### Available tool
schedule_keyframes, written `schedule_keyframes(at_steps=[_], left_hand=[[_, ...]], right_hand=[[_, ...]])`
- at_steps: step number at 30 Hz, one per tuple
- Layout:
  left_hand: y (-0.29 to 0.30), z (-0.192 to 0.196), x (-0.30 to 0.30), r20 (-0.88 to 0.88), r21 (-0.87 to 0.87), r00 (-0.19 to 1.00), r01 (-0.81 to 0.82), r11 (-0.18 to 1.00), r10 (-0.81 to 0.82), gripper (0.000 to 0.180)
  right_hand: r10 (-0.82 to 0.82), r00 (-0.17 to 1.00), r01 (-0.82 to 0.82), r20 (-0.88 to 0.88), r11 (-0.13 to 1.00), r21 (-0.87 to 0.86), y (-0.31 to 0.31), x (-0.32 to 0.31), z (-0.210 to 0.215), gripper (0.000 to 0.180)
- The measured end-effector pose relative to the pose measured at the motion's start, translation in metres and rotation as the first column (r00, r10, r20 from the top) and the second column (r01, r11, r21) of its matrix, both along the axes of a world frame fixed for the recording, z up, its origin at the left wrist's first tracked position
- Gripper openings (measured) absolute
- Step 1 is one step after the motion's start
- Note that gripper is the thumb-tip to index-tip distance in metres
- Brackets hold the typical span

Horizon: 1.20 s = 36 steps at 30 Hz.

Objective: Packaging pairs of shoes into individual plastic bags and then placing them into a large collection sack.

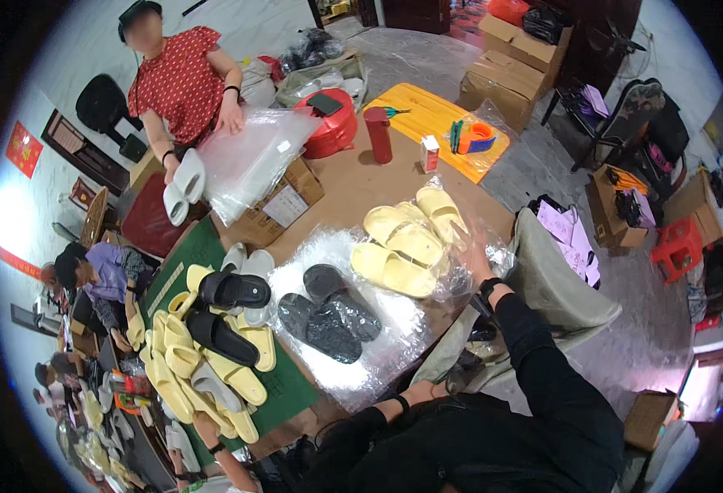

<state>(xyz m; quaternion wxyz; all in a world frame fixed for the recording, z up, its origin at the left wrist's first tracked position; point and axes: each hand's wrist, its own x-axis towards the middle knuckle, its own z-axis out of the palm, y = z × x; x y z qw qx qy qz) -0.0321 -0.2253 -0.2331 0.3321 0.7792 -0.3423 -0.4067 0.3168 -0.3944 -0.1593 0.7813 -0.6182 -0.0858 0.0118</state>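
Several pale yellow slippers (406, 238) lie at the right side of the table, partly in clear plastic. My right hand (475, 251) reaches over their right end, its fingers closed on the clear plastic bag and the slipper edge beside it. My left hand (429, 393) is low at the table's near edge, beside a grey-green sack; its fingers are mostly hidden. Between my hands and the slipper pile, black slippers (328, 316) in clear bags rest on a stack of clear plastic bags (394, 345).
Loose yellow, grey and black slippers (213, 345) pile on a green mat (291, 394), where another person's hand (208, 429) touches them. Across the table, a person in red holds white slippers (185, 185) and plastic sheets (254, 156). A red flask (377, 135) and a small carton (429, 154) stand at the back.
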Motion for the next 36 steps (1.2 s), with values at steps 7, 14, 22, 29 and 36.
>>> schedule_keyframes(at_steps=[7, 14, 22, 29, 36], left_hand=[[-0.004, 0.026, 0.005, 0.034, 0.100, 0.977, -0.211, 0.972, 0.209, 0.037], [-0.017, -0.012, -0.001, 0.530, -0.040, 0.845, 0.111, 0.993, -0.073, 0.033], [-0.018, -0.090, -0.011, 0.581, -0.189, 0.808, 0.023, 0.982, 0.093, 0.033], [-0.020, 0.011, 0.025, 0.159, 0.145, 0.984, 0.056, 0.988, -0.079, 0.046], [-0.044, 0.094, 0.051, -0.082, 0.386, 0.994, 0.103, 0.917, -0.077, 0.059]], right_hand=[[-0.561, 0.826, 0.177, 0.057, 0.162, -0.971, 0.030, -0.023, 0.020, 0.090], [-0.445, 0.780, 0.343, -0.440, 0.892, -0.294, 0.009, -0.015, -0.037, 0.058], [0.093, 0.843, 0.032, -0.530, 0.975, 0.221, -0.002, -0.045, 0.038, 0.009], [0.370, 0.760, 0.008, -0.535, 0.817, 0.577, -0.119, -0.180, 0.085, 0.026], [-0.009, 0.694, 0.486, -0.720, 0.743, 0.460, -0.273, -0.337, 0.032, 0.030]])
